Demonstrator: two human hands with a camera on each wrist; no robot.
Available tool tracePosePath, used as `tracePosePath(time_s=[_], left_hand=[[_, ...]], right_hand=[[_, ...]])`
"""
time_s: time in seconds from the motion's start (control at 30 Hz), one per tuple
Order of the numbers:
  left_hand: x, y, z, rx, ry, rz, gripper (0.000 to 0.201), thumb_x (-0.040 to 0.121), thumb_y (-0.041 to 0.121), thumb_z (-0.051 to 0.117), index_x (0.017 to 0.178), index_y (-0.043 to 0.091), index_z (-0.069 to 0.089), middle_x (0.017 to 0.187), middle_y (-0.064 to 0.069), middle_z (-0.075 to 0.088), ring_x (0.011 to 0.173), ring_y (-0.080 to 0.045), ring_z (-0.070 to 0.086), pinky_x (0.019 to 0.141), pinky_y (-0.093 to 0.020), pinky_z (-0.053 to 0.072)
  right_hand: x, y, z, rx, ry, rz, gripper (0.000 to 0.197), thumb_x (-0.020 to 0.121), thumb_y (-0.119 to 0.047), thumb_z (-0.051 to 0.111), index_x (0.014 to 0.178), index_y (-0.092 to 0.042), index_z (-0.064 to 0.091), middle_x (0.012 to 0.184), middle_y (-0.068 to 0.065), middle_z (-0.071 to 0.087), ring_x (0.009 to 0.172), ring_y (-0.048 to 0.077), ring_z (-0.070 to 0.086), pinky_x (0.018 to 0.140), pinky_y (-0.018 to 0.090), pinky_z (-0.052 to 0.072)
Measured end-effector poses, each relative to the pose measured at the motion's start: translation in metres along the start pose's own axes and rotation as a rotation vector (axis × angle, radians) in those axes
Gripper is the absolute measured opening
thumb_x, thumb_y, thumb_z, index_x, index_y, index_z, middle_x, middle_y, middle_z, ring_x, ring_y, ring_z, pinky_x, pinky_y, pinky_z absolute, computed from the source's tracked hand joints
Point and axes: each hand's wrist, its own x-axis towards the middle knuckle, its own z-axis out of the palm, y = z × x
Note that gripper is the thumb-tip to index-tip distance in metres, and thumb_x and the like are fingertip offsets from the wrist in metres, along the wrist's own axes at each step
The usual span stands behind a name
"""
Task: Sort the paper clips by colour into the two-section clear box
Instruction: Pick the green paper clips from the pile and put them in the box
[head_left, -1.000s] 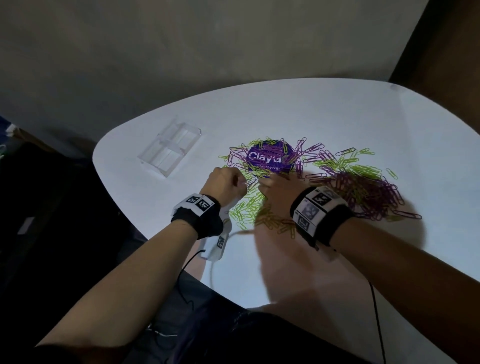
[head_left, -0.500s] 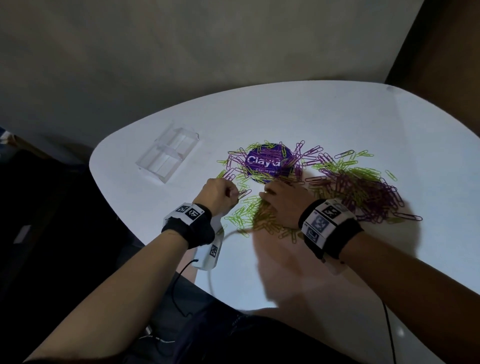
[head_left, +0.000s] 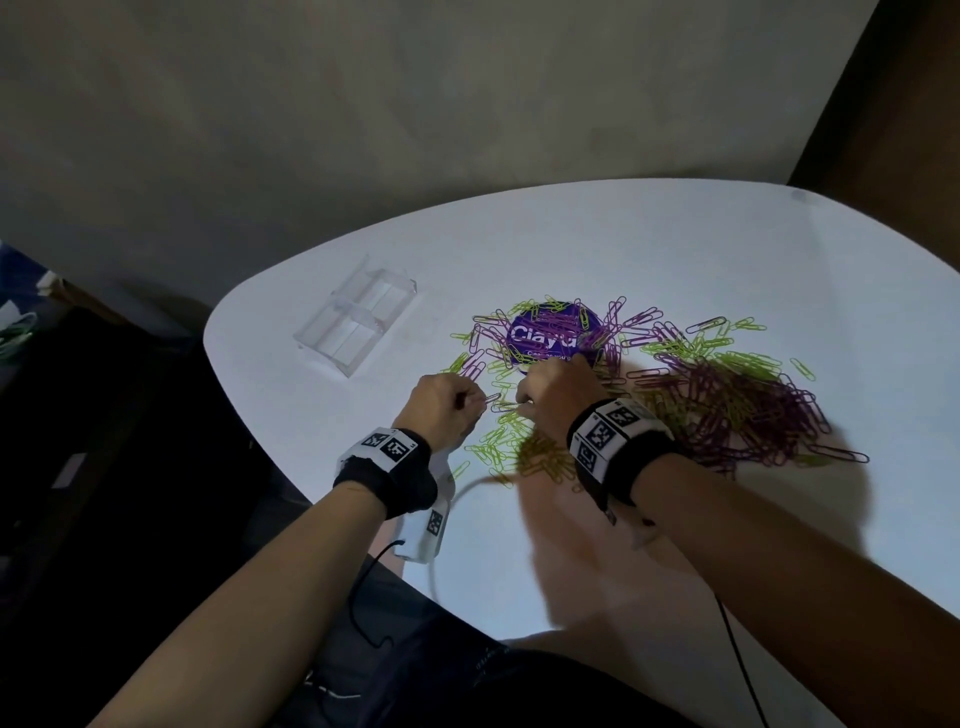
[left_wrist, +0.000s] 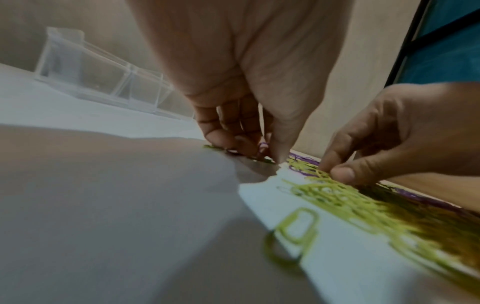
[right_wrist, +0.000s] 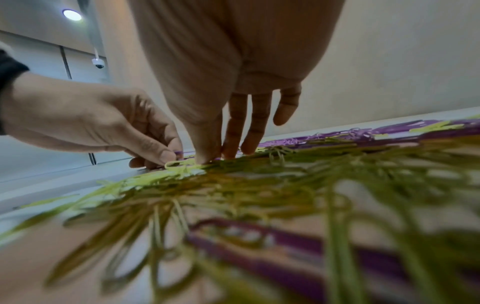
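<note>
At a white table (head_left: 675, 249), I work my two hands into a spread of green and purple clips (head_left: 727, 395) that runs across the centre and right of the head view. My left hand (head_left: 441, 408), just left of centre, is curled with thumb and forefinger pinching a purple clip (head_left: 491, 399) at the near edge of the spread; the left wrist view shows a purple loop (left_wrist: 263, 145) between those fingertips. My right hand (head_left: 558, 392), just beside the left, reaches down into the green clips (head_left: 506, 452) with thumb and forefinger drawn together at their tips, the other fingers fairly straight; whether a clip is actually caught between them I cannot tell. In the right wrist view that hand's fingers (right_wrist: 235, 131) touch down where green meets purple, and my left hand (right_wrist: 91, 123) sits at the left of the frame. The clear box (head_left: 358, 327) stands apart in the upper left of the table, both sections showing nothing inside. A round purple lid (head_left: 550, 338) lies above my hands, half covered by clips. Each wrist carries a black band with coded tags (head_left: 608, 431).
</note>
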Motion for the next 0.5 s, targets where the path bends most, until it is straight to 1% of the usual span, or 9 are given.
tracePosePath(time_s=[0.1,0.17,0.23,0.3,0.33,0.37,0.4,0.47,0.5], left_hand=[[-0.001,-0.005,-0.002,-0.034,0.072,0.002,0.008,0.084,0.015,0.066,0.083,0.009,0.071,0.082,-0.005,0.070,0.076,-0.016,0.059,0.068,-0.020,0.041],[-0.003,-0.006,-0.002,-0.066,0.081,0.003,0.008,0.084,0.014,0.067,0.085,0.008,0.071,0.083,-0.006,0.071,0.076,-0.016,0.060,0.064,-0.014,0.041],[-0.007,-0.003,-0.001,-0.128,0.065,0.003,0.009,0.084,0.015,0.068,0.086,0.006,0.070,0.081,-0.009,0.071,0.071,-0.015,0.060,0.058,-0.006,0.041],[-0.008,0.000,0.000,-0.153,0.064,0.019,0.011,0.083,0.017,0.069,0.084,0.006,0.070,0.080,-0.010,0.072,0.069,-0.014,0.060,0.058,-0.006,0.040],[-0.007,0.000,0.000,-0.154,0.065,0.022,0.011,0.083,0.018,0.070,0.084,0.007,0.070,0.079,-0.009,0.072,0.069,-0.013,0.059,0.059,-0.006,0.040],[-0.007,0.001,0.000,-0.158,0.063,0.023,0.010,0.082,0.018,0.070,0.084,0.008,0.071,0.080,-0.009,0.072,0.069,-0.013,0.059,0.058,-0.006,0.040],[-0.006,0.001,0.000,-0.166,0.055,0.020,0.010,0.082,0.018,0.071,0.084,0.008,0.071,0.080,-0.008,0.072,0.069,-0.012,0.059,0.057,-0.005,0.040],[-0.006,0.002,0.001,-0.170,0.042,0.014,0.011,0.082,0.018,0.071,0.087,0.008,0.071,0.080,-0.006,0.070,0.069,-0.011,0.058,0.057,-0.003,0.039],[-0.005,0.002,0.002,-0.163,0.041,0.012,0.012,0.082,0.019,0.071,0.088,0.008,0.071,0.080,-0.004,0.069,0.070,-0.011,0.058,0.058,-0.003,0.039]], right_hand=[[0.003,-0.001,-0.005,0.099,-0.017,0.051,0.012,0.091,-0.019,0.053,0.091,-0.015,0.064,0.102,0.002,0.066,0.102,0.024,0.057,0.091,0.036,0.033],[-0.001,0.000,-0.009,0.180,-0.031,0.049,0.013,0.088,-0.010,0.052,0.080,-0.017,0.059,0.094,0.000,0.069,0.097,0.024,0.059,0.091,0.035,0.032],[-0.006,0.001,-0.016,0.242,-0.026,0.036,0.015,0.088,-0.009,0.056,0.078,-0.019,0.061,0.086,-0.003,0.069,0.093,0.021,0.060,0.091,0.033,0.033],[-0.011,0.002,-0.021,0.288,0.005,0.046,0.009,0.088,-0.013,0.061,0.082,-0.014,0.068,0.083,-0.004,0.070,0.083,0.015,0.057,0.089,0.030,0.038],[-0.012,0.003,-0.023,0.314,0.018,0.052,0.008,0.087,-0.013,0.063,0.082,-0.012,0.070,0.079,-0.005,0.069,0.077,0.012,0.056,0.084,0.028,0.041],[-0.012,0.004,-0.024,0.336,0.023,0.057,0.008,0.085,-0.012,0.064,0.080,-0.011,0.070,0.075,-0.005,0.066,0.073,0.011,0.056,0.077,0.025,0.043],[-0.012,0.004,-0.024,0.359,0.019,0.063,0.006,0.083,-0.012,0.067,0.078,-0.011,0.071,0.072,-0.006,0.065,0.071,0.010,0.057,0.071,0.021,0.041],[-0.011,0.005,-0.025,0.415,-0.002,0.085,0.006,0.080,-0.010,0.070,0.074,-0.011,0.071,0.067,-0.006,0.062,0.065,0.005,0.055,0.066,0.018,0.038],[-0.010,0.006,-0.025,0.449,-0.012,0.088,0.013,0.079,-0.006,0.068,0.067,-0.011,0.068,0.063,-0.005,0.059,0.062,0.003,0.054,0.064,0.018,0.039]])
